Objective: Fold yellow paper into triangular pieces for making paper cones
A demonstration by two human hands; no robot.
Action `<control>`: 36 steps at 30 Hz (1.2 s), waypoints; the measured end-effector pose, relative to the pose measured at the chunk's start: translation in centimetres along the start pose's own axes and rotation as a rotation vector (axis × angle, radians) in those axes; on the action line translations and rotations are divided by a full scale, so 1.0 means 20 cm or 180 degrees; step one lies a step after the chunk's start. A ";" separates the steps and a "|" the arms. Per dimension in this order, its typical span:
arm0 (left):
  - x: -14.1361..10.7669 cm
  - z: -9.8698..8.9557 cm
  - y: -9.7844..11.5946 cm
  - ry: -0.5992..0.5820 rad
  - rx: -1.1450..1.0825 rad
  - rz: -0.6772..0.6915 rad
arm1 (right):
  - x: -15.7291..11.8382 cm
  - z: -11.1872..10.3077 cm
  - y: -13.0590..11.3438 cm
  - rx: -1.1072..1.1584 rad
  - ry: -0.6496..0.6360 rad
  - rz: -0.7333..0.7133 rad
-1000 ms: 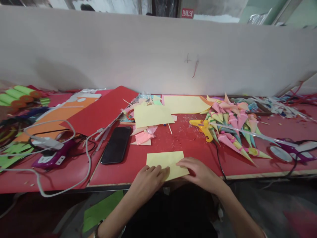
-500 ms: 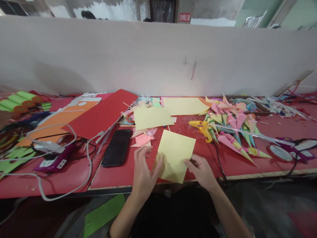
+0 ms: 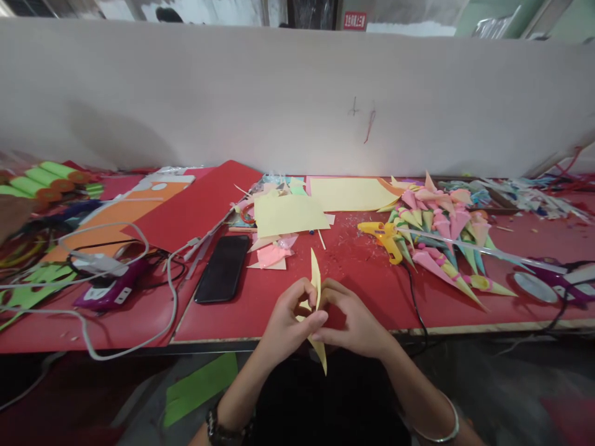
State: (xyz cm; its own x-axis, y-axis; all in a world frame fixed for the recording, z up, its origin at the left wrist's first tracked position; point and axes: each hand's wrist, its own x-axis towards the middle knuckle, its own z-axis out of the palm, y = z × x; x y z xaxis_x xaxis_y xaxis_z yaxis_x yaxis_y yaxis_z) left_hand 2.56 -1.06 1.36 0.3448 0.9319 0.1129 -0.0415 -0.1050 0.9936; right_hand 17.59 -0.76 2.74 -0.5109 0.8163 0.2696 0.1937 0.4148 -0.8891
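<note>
— Both hands are now lifting the yellow paper off the red table; half a second ago it was lying flat and open, and now it is standing edge-on, curled narrow.

— How are the hands sitting?

— Low centre of the frame, the left hand is pinching the sheet from the left, fingers closed on it, and the right hand is gripping it from the right, fingertips meeting.

— Around them?

— Left of centre a black phone is lying; right of centre a yellow glue gun is resting beside the paper cones, all clear of the hands.
</note>
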 end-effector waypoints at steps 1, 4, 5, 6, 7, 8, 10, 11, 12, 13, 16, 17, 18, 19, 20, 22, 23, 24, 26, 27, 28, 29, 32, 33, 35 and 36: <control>0.00 0.00 0.00 -0.0039 -0.0127 0.0030 | 0.00 0.00 0.00 0.0056 0.0003 -0.0004; 0.00 0.00 0.00 -0.0162 -0.0452 0.0100 | 0.00 0.00 0.00 0.0255 -0.0026 -0.0017; 0.00 0.01 0.01 -0.0171 -0.0509 0.0127 | 0.00 0.00 -0.01 0.0308 -0.0041 -0.0025; 0.00 0.01 0.02 -0.0156 -0.0532 0.0148 | 0.00 -0.01 -0.01 0.0356 -0.0053 -0.0045; 0.00 0.02 0.02 -0.0122 -0.0527 0.0165 | 0.00 -0.01 -0.01 0.0404 -0.0061 -0.0068; 0.00 0.02 0.03 -0.0081 -0.0495 0.0176 | 0.00 -0.02 -0.01 0.0448 -0.0065 -0.0086; -0.01 0.03 0.04 -0.0003 -0.0394 0.0187 | 0.00 -0.02 -0.01 0.0526 -0.0069 -0.0090; -0.01 0.03 0.05 0.0025 -0.0342 0.0189 | -0.01 -0.02 -0.01 0.0564 -0.0063 -0.0083; -0.01 0.04 0.06 0.0045 -0.0294 0.0186 | -0.01 -0.02 -0.01 0.0595 -0.0050 -0.0075; -0.01 0.04 0.06 0.0062 -0.0254 0.0176 | -0.01 -0.01 -0.01 0.0614 -0.0032 -0.0068; -0.02 0.04 0.06 0.0078 -0.0199 0.0106 | -0.01 0.00 0.00 0.0635 0.0048 -0.0074; -0.01 0.04 0.07 0.0081 -0.0185 0.0088 | -0.02 0.00 0.00 0.0644 0.0082 -0.0081; -0.01 0.05 0.07 0.0091 -0.0168 0.0085 | -0.01 0.01 0.00 0.0661 0.0123 -0.0094; -0.01 0.05 0.07 0.0093 -0.0143 0.0093 | -0.01 0.01 0.00 0.0684 0.0162 -0.0116; -0.01 0.05 0.07 0.0091 -0.0109 0.0115 | -0.01 0.01 0.00 0.0703 0.0193 -0.0142; -0.01 0.05 0.07 0.0060 -0.0041 0.0184 | -0.01 0.01 0.00 0.0698 0.0219 -0.0178; -0.01 0.04 0.07 0.0019 -0.0030 0.0205 | -0.01 0.01 0.00 0.0677 0.0212 -0.0190; -0.01 0.04 0.07 -0.0027 -0.0041 0.0212 | -0.01 0.01 0.00 0.0647 0.0202 -0.0195; -0.01 0.04 0.06 -0.0109 -0.0108 0.0185 | -0.02 0.01 -0.01 0.0576 0.0186 -0.0186; -0.01 0.04 0.06 -0.0139 -0.0153 0.0170 | -0.02 0.01 -0.01 0.0542 0.0174 -0.0179; -0.01 0.03 0.06 -0.0156 -0.0184 0.0167 | -0.02 0.01 -0.01 0.0509 0.0161 -0.0165; -0.01 0.03 0.07 -0.0151 -0.0189 0.0184 | -0.02 0.01 -0.01 0.0489 0.0151 -0.0145; -0.01 0.03 0.08 -0.0045 -0.0012 0.0254 | -0.03 0.01 0.00 0.0568 0.0148 -0.0109; -0.01 0.04 0.09 -0.0008 0.0078 0.0254 | -0.03 0.01 0.00 0.0617 0.0172 -0.0099; -0.01 0.04 0.10 0.0009 0.0213 0.0202 | -0.03 0.01 0.00 0.0684 0.0230 -0.0069; -0.01 0.04 0.11 -0.0004 0.0250 0.0164 | -0.03 0.01 0.00 0.0689 0.0256 -0.0043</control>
State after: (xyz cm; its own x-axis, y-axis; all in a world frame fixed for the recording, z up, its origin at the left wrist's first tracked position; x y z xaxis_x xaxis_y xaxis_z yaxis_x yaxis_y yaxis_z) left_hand 3.16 -1.81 3.44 0.3453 0.9241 0.1640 0.0143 -0.1799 0.9836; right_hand 17.72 -1.40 2.50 -0.4422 0.8442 0.3029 -0.0013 0.3371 -0.9415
